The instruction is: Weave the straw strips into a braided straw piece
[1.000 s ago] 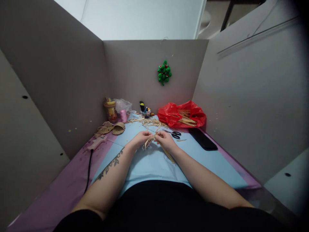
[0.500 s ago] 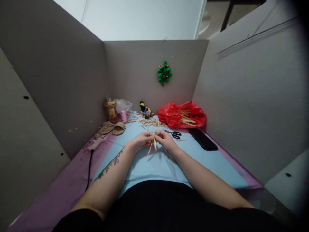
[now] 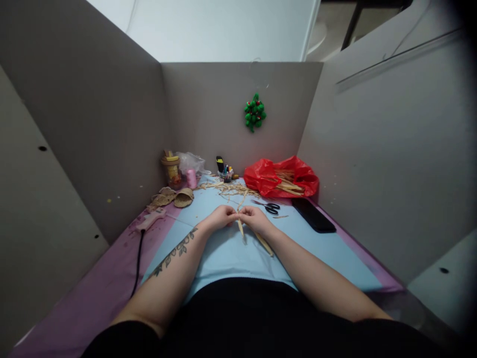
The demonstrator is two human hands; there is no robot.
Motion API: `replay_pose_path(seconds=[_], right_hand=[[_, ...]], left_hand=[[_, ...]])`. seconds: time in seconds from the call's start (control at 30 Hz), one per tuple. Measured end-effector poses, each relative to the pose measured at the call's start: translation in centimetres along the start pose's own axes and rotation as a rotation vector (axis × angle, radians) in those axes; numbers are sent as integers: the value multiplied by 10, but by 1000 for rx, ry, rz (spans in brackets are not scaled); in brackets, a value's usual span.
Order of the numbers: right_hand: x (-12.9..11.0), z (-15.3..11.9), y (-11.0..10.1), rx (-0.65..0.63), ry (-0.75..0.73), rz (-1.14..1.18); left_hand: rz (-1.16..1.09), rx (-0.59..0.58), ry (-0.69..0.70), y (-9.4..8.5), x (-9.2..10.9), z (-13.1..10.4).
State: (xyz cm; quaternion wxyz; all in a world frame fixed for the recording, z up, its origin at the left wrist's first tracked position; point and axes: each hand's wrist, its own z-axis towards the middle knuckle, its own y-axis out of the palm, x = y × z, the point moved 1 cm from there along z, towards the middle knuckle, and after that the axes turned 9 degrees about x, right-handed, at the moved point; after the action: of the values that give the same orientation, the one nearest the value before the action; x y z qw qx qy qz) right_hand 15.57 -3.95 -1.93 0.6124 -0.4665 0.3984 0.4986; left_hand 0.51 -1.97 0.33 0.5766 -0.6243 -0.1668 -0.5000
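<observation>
Pale dry straw strips (image 3: 241,228) are pinched between my two hands over the blue table cover. My left hand (image 3: 223,216) is closed on them from the left, fingertips meeting those of the other hand. My right hand (image 3: 254,219) grips them from the right. A braided-looking length of straw rises above the fingers, while loose ends hang below. Under my right wrist another straw strip (image 3: 265,245) slants toward me. Just beyond my right hand are black-handled scissors (image 3: 272,207). My fingers partly hide the point where the strips cross.
A red plastic bag (image 3: 261,176) of straw lies at the back right, near a black phone-like slab (image 3: 313,215). Straw scraps (image 3: 231,189) litter the back. At left are a pink glue gun (image 3: 152,220), woven pieces (image 3: 184,198), a pink thread spool (image 3: 191,179) and a cup (image 3: 172,169).
My hands have closed in toward each other on the straw. One hanging end on the left no longer shows, and the strip under my right wrist is more visible.
</observation>
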Motion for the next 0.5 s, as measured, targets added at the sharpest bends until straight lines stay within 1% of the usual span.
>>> replay_pose_path(seconds=[0.07, 0.13, 0.27, 0.37, 0.43, 0.5], right_hand=[[0, 0, 1, 4, 11, 18], [-1, 0, 0, 6, 47, 83], [-2, 2, -2, -45, 179, 224], [-2, 2, -5, -126, 273, 329], [-3, 2, -6, -170, 294, 386], [-6, 1, -7, -188, 295, 419]], left_hand=[[31, -12, -6, -2, 2, -2], [20, -12, -3, -3, 7, -4], [-31, -24, 61, -4, 13, -6], [-118, -57, 92, -4, 12, -5], [-203, -93, 101, -4, 10, -5], [-288, -124, 102, -4, 9, -4]])
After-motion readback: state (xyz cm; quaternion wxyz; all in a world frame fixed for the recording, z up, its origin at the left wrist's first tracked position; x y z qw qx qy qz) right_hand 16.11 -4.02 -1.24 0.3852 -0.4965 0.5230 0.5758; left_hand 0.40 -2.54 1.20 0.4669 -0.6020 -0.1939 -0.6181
